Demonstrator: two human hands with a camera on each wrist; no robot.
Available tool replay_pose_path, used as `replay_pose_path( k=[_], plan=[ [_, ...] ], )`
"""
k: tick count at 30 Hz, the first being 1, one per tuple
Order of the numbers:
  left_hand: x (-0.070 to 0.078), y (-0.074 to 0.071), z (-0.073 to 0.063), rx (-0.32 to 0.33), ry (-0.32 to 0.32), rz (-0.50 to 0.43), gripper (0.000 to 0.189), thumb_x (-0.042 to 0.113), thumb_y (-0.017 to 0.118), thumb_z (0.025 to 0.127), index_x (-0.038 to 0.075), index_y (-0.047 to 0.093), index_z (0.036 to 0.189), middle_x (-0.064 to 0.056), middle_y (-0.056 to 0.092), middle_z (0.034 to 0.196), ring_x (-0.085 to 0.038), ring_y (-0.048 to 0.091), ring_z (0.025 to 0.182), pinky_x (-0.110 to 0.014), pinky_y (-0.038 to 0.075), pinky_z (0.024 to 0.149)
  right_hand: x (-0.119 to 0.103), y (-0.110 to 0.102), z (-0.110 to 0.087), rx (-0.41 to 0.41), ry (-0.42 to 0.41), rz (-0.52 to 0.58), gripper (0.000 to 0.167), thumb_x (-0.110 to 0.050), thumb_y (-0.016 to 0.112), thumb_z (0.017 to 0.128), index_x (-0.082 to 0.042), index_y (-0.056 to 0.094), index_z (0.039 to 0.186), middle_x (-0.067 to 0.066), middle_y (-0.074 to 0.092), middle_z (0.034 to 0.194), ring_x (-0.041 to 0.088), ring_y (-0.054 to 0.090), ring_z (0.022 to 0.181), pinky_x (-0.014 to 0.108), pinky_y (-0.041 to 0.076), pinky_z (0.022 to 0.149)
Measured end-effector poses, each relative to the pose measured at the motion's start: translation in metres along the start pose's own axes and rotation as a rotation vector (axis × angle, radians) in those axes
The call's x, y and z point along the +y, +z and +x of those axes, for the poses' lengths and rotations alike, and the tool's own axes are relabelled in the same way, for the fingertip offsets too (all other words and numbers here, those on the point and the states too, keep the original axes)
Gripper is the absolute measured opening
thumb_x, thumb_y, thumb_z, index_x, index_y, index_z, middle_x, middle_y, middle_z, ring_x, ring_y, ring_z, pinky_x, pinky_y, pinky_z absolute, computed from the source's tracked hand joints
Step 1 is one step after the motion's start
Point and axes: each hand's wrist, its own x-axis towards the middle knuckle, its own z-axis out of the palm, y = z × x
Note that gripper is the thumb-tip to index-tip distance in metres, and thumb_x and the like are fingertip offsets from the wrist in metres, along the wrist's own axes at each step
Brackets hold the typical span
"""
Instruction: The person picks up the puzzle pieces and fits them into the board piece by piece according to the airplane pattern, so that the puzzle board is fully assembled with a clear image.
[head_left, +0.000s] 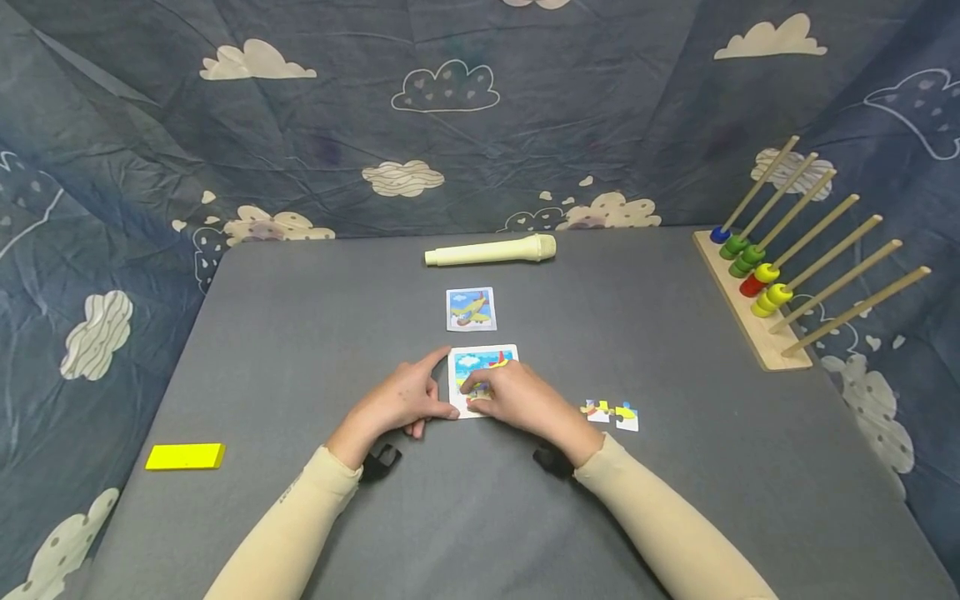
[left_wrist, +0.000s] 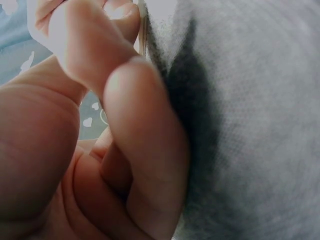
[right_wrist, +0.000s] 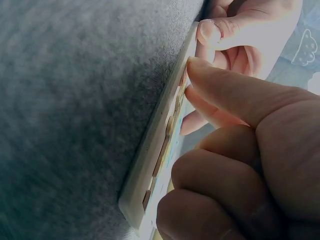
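Note:
A small square puzzle tray (head_left: 510, 352) with a white rim lies flat in front of me, pieces with a blue, yellow and red picture set in it. My left hand (head_left: 401, 398) grips its left side, index finger at the far corner and thumb at the near one. Over the tray, the thumb and index finger of my right hand (head_left: 517, 398) pinch at a puzzle piece, mostly hidden beneath them. The right wrist view shows the tray (right_wrist: 150, 165) edge-on, with that thumb at its rim. Just beyond lies a picture card (head_left: 471, 309) of a yellow airplane.
Loose puzzle pieces (head_left: 626, 415) lie right of the right wrist. A cream toy microphone (head_left: 491, 251) lies at the back. A wooden peg stand (head_left: 750, 308) with coloured beads stands at the right edge, and a yellow block (head_left: 184, 457) lies at the left.

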Motion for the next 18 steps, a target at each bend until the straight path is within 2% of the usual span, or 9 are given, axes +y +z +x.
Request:
replay_pose_path(
  k=[5, 11, 14, 18],
  plan=[
    [0.001, 0.000, 0.001, -0.001, -0.005, 0.001, 0.109, 0.024, 0.090, 0.086, 0.015, 0.022, 0.170, -0.003, 0.069, 0.064, -0.011, 0.058, 0.036, -0.032, 0.052, 0.040, 0.001, 0.000, 0.000, -0.003, 0.013, 0.002, 0.015, -0.022, 0.083, 0.093, -0.021, 0.083, 0.108, -0.005, 0.078, 0.086, 0.005, 0.045, 0.061, 0.022, 0.040, 0.059],
    [0.002, 0.000, 0.001, -0.010, -0.023, 0.011, 0.108, 0.024, 0.089, 0.087, 0.017, 0.021, 0.170, -0.003, 0.068, 0.064, -0.011, 0.058, 0.037, -0.030, 0.050, 0.041, 0.001, 0.003, 0.001, -0.003, 0.019, -0.001, 0.018, -0.024, 0.083, 0.093, -0.023, 0.082, 0.111, -0.006, 0.077, 0.083, 0.003, 0.047, 0.062, 0.022, 0.044, 0.063],
    [0.002, 0.000, 0.001, -0.012, -0.026, 0.013, 0.108, 0.024, 0.089, 0.087, 0.017, 0.021, 0.171, -0.002, 0.069, 0.065, -0.011, 0.058, 0.037, -0.029, 0.050, 0.041, 0.005, -0.001, -0.001, 0.006, 0.050, 0.076, 0.022, -0.026, 0.084, 0.092, -0.022, 0.082, 0.114, -0.009, 0.065, 0.066, 0.002, 0.041, 0.055, 0.021, 0.039, 0.056],
    [0.002, 0.001, 0.001, -0.007, -0.020, 0.013, 0.109, 0.023, 0.090, 0.086, 0.016, 0.021, 0.170, -0.002, 0.069, 0.065, -0.011, 0.058, 0.037, -0.029, 0.050, 0.041, 0.018, -0.019, -0.018, 0.034, 0.143, 0.285, 0.034, -0.025, 0.085, 0.091, -0.018, 0.079, 0.123, -0.010, 0.039, 0.052, 0.003, 0.030, 0.050, 0.020, 0.028, 0.050]
  ],
)
